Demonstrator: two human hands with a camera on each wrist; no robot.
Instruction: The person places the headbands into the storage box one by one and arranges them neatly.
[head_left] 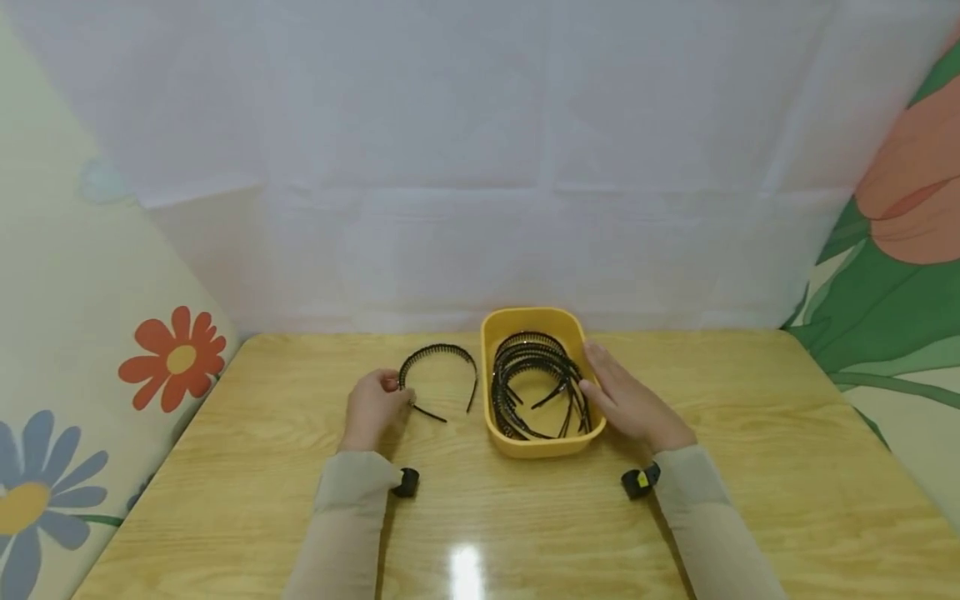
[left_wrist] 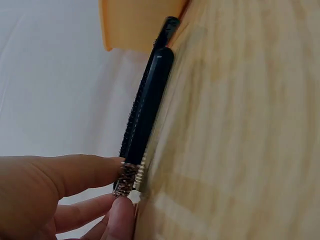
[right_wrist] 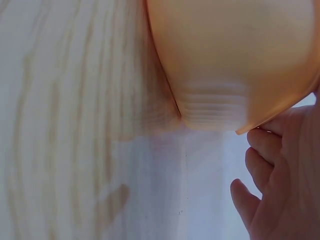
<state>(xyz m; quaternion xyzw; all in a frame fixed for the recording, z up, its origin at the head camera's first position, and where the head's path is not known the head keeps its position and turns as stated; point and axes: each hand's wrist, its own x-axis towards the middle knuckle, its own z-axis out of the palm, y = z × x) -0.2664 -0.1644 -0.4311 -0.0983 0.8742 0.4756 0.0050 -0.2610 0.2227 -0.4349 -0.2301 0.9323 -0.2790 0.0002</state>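
Observation:
My left hand [head_left: 375,406] pinches one side of a black toothed headband [head_left: 438,347] between thumb and fingers, low over the table. In the left wrist view the thumb and fingertips are on a glittery band [left_wrist: 126,179] on the headband; its smooth black ends point away from the hand. A yellow plastic basket [head_left: 542,449] stands to the right, holding several black headbands [head_left: 531,364] that overlap in a pile. Against the basket's right side lies my right hand [head_left: 633,406], fingers straight along the outside and the thumb at the rim.
The wooden table [head_left: 247,467] runs up to a white cloth [head_left: 450,250] hanging behind the basket. Walls with painted flowers flank the table on the left and right. A small black device [head_left: 640,481] is worn at each wrist.

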